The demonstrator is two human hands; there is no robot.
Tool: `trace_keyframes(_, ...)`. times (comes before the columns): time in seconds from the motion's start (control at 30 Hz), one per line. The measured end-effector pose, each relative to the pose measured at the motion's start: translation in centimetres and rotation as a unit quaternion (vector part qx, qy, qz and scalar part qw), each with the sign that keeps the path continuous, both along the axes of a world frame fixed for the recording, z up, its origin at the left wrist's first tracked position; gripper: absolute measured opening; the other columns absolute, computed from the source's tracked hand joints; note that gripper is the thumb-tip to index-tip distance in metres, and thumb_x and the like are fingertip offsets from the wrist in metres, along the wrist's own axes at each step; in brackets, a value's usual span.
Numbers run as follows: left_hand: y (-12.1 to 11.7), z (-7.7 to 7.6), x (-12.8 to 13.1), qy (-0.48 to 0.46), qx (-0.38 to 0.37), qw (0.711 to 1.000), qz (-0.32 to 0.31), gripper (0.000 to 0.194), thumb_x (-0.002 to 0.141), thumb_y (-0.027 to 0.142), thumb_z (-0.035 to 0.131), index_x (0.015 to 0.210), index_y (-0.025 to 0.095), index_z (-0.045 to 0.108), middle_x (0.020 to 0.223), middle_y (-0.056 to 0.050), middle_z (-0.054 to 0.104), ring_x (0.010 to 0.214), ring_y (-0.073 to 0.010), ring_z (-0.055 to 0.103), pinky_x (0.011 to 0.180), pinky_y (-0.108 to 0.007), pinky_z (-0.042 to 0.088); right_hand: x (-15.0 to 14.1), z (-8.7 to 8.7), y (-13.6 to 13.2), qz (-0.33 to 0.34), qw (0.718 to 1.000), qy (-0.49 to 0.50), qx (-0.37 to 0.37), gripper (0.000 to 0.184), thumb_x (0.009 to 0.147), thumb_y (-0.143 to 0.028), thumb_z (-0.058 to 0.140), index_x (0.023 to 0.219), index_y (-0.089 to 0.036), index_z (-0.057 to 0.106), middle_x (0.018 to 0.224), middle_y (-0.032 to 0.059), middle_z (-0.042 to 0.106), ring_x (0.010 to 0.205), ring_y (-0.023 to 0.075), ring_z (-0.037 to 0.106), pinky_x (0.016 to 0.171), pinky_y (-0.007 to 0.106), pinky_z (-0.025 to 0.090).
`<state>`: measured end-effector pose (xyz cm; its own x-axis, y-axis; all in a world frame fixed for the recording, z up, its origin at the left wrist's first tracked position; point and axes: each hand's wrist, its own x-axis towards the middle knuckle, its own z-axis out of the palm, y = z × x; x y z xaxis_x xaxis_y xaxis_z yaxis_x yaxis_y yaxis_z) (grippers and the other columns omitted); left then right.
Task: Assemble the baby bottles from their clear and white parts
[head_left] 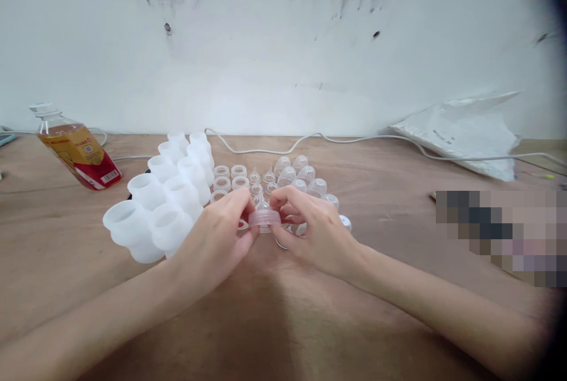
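Observation:
Between my two hands is a translucent pinkish bottle collar [264,218] with a clear nipple [261,201] standing up through it. My left hand [228,221] pinches the collar's left side, and my right hand [312,221] grips its right side. Just beyond my fingers lie clear screw rings [239,171] in rows, then small clear nipples [269,176], then clear domed caps [300,163]. Several frosted white bottles [170,228] with open mouths stand in two rows by my left forearm. My fingers partly hide the nearest rings and caps.
A drink bottle [80,147] with a yellow and red label stands at the left. A white cable [274,151] runs along the wall. At the back right lies a white plastic bag [465,133]. A blurred-out patch [509,233] covers something on the right.

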<state>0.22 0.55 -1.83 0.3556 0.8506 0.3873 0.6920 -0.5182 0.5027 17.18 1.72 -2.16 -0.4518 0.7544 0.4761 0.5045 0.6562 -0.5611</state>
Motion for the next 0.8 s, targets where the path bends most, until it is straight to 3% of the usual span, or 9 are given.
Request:
trace_keyframes(0.1,0.2,-0.2,-0.3,0.044,0.067,0.997,0.017,0.011,0.077,0.008,0.044,0.075,0.019,0.042,0.074,0.001,0.053,0.066,-0.0134,0.054,0.056,-0.025,0.045,-0.1,0.3,0.0,0.042,0.987,0.050,-0.149,0.028,0.071,-0.020,0.058,0.093,-0.021,0.040,0.096,0.0020,0.051,0.073,0.0102,0.057,0.059,0.023,0.052)
trace_keyframes(0.2,0.3,-0.5,-0.5,0.078,0.157,0.984,0.027,0.010,0.079,0.008,0.041,0.076,0.018,0.042,0.074,0.001,0.052,0.064,-0.0128,0.055,0.054,-0.024,0.044,-0.3,0.7,0.3,0.066,0.919,0.155,-0.357,0.043,0.068,-0.030,0.064,0.100,-0.020,0.036,0.107,0.0058,0.046,0.084,0.0142,0.058,0.060,0.027,0.055)
trace_keyframes(0.27,0.2,-0.7,-0.5,0.106,0.188,0.976,0.024,0.011,0.081,0.008,0.040,0.075,0.018,0.042,0.072,0.000,0.051,0.062,-0.0125,0.055,0.052,-0.023,0.043,-0.4,0.8,0.6,0.078,0.875,0.185,-0.441,0.041,0.069,-0.033,0.064,0.099,-0.019,0.041,0.104,0.0061,0.049,0.089,0.0166,0.057,0.063,0.030,0.056)
trace_keyframes(0.4,-0.5,-0.5,-0.4,0.196,0.195,0.961,-0.017,0.010,0.084,0.010,0.039,0.087,0.017,0.045,0.084,-0.003,0.056,0.067,-0.0141,0.057,0.054,-0.024,0.044,-0.1,0.6,1.0,0.104,0.865,0.159,-0.464,0.028,0.071,-0.033,0.062,0.091,-0.015,0.055,0.096,0.0045,0.055,0.092,0.0174,0.057,0.068,0.028,0.056)
trace_keyframes(0.47,-1.5,0.1,-0.8,0.220,0.220,0.950,-0.027,0.017,0.083,0.013,0.042,0.100,0.017,0.043,0.099,-0.007,0.056,0.086,-0.0181,0.057,0.070,-0.029,0.045,0.3,0.6,1.1,0.094,0.863,0.172,-0.465,0.027,0.072,-0.034,0.061,0.093,-0.016,0.055,0.096,0.0041,0.057,0.093,0.0173,0.058,0.069,0.029,0.056)
trace_keyframes(0.53,-2.6,1.1,-1.8,0.227,0.260,0.938,-0.004,0.029,0.082,0.017,0.046,0.110,0.016,0.040,0.111,-0.009,0.054,0.104,-0.0219,0.049,0.088,-0.035,0.038,0.8,0.7,1.2,0.082,0.853,0.196,-0.478,0.028,0.073,-0.033,0.061,0.095,-0.017,0.053,0.100,0.0052,0.057,0.095,0.0174,0.058,0.072,0.030,0.055)
trace_keyframes(0.6,-3.7,2.0,-3.5,0.257,0.281,0.922,0.076,0.035,0.079,0.026,0.051,0.111,0.018,0.040,0.112,-0.011,0.054,0.106,-0.0266,0.047,0.091,-0.043,0.031,1.2,0.9,1.2,0.084,0.840,0.220,-0.489,0.027,0.075,-0.032,0.061,0.095,-0.016,0.052,0.105,0.0070,0.057,0.097,0.0175,0.058,0.074,0.029,0.054)
trace_keyframes(0.7,-4.5,2.5,-6.5,0.310,0.278,0.871,0.260,0.038,0.076,0.040,0.053,0.104,0.015,0.047,0.108,-0.017,0.054,0.099,-0.0362,0.047,0.078,-0.047,0.033,1.7,1.2,1.1,0.104,0.824,0.247,-0.498,0.024,0.076,-0.029,0.060,0.094,-0.016,0.051,0.112,0.0088,0.054,0.099,0.0179,0.057,0.075,0.028,0.054)
trace_keyframes(0.8,-4.2,1.9,-8.3,0.374,0.239,0.850,0.284,0.038,0.076,0.045,0.051,0.097,0.014,0.053,0.102,-0.017,0.054,0.091,-0.0351,0.047,0.068,-0.041,0.035,1.9,1.1,1.0,0.109,0.813,0.267,-0.506,0.020,0.077,-0.028,0.059,0.092,-0.016,0.051,0.115,0.0090,0.053,0.102,0.0182,0.056,0.074,0.027,0.054)
